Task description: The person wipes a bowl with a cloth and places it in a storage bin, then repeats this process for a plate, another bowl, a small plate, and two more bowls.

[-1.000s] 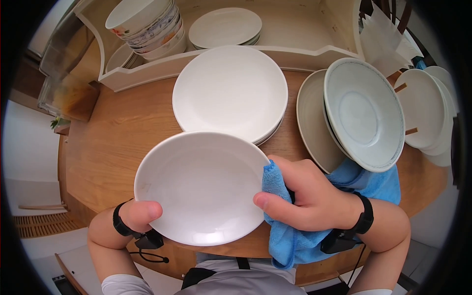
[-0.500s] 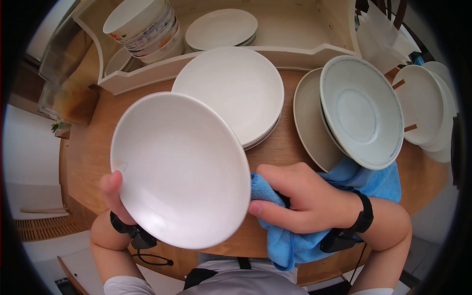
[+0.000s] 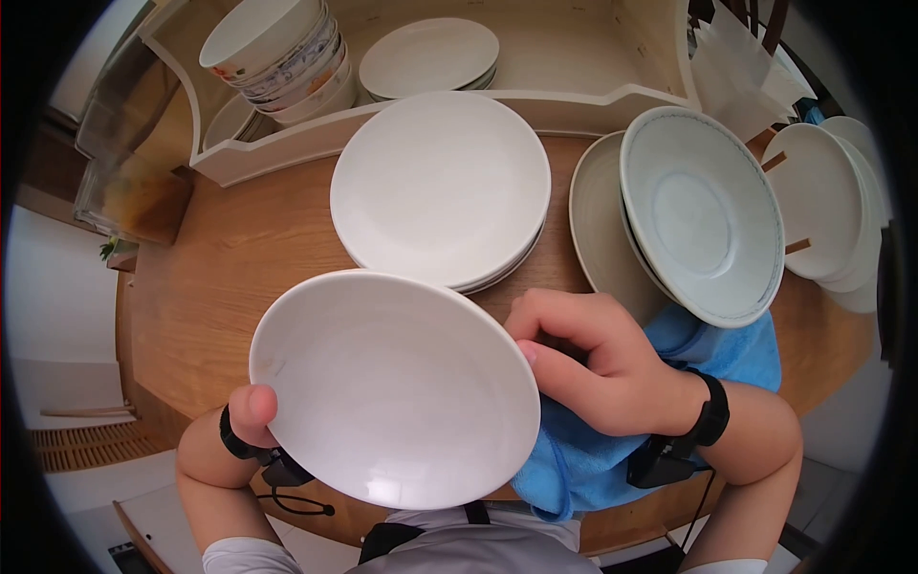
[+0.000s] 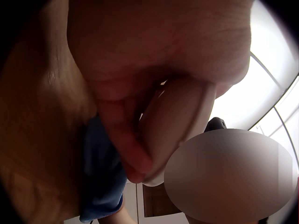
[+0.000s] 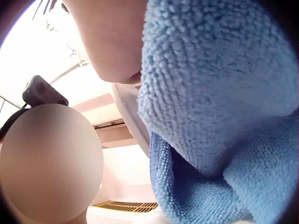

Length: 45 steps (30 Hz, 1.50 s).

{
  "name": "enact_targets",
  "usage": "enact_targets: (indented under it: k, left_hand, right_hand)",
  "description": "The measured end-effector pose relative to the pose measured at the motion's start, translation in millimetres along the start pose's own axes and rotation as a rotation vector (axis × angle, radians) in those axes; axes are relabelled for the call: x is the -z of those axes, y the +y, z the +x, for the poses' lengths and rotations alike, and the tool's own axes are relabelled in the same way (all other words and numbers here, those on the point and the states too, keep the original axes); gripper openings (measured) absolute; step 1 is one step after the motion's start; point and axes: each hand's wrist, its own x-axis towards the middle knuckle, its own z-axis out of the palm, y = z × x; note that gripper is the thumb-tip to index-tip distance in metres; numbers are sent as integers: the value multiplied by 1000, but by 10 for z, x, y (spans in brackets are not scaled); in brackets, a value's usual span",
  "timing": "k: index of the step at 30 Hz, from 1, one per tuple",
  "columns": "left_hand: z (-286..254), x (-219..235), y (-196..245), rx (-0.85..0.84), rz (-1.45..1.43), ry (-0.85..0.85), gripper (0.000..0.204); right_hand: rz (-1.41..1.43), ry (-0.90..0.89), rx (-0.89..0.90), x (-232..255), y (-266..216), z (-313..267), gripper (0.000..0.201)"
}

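Observation:
A white dish (image 3: pixel 397 387) is held tilted above the table's front edge. My left hand (image 3: pixel 252 415) grips its left rim, thumb on the inner face; in the left wrist view the fingers of that hand (image 4: pixel 154 60) curl under the dish (image 4: pixel 175 123). At the right rim, my right hand (image 3: pixel 607 368) has its thumb and bent forefinger at the edge. A blue cloth (image 3: pixel 574 459) hangs below the right hand and fills much of the right wrist view, where the cloth (image 5: pixel 210 93) lies beside the dish's edge (image 5: pixel 131 116). A small mark shows near the dish's left rim.
White plates (image 3: pixel 440 191) are stacked behind the dish. To the right lean a pale blue-rimmed bowl (image 3: pixel 703 215) and a grey plate (image 3: pixel 602 225), with more plates (image 3: pixel 818 206) in a rack. A cream shelf (image 3: pixel 612 110) at the back holds bowls (image 3: pixel 258 38) and plates (image 3: pixel 430 57).
The dish swung up and left, then came back down and right, tipping again. My right hand has risen slightly, and the cloth no longer shows between its thumb and forefinger.

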Motion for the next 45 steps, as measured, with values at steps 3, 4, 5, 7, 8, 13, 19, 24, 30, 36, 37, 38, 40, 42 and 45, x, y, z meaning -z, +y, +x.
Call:
enact_targets:
  k: [3,4,5,7,8,13,19,24,30,36,37,38,40,42,45]
  left_hand:
    - [-15,48,9,13,18,20,87]
    - [-26,56,-4,16,16,19,87]
    - [-46,61,-28,-9,42,36,88]
    - [-86,73,-40,-32,65,53,90]
    - [-109,66,-13,-33,112,59,92]
    - [-80,-49,68,12,163,108,93]
    - [159,-220,68,316,98,283,103]
    - [182,-239,73,329,117,310,104]
    - [223,-224,74,316,135,294,104]
    - [256,-271,71,316,150,321,103]
    - [252,-266,68,308,142,318,102]
    - [254,-262,69,307,143,319,102]
    - [271,-262,74,296,156,304,102]
    - [278,-267,79,298,157,306,102]
    - [279,-264,69,290,161,314,102]
  right_hand:
    - [187,31,-154,-37,-20,-4,12]
    - [144,16,-123,-34,-32,-4,11]
    - [102,0,-92,-29,-28,-6,10]
    - [33,-41,-32,-14,21,0,10]
    - [-38,-84,34,-12,40,6,12]
    - [-95,-203,56,1,-3,-12,24]
    - [-49,-127,-6,-22,33,-3,42]
    - [-85,-160,-23,-17,12,2,47]
    - [-88,-160,18,-20,38,3,48]
    - [-102,-172,11,-19,52,-8,48]
    - [-109,-173,-4,-20,39,-4,47]
    - [-118,-173,-18,-19,29,0,47]
    - [-112,-170,-5,-23,31,0,47]
    - [-105,-165,7,-19,26,-2,47]
    - [-105,-173,-8,-13,21,0,46]
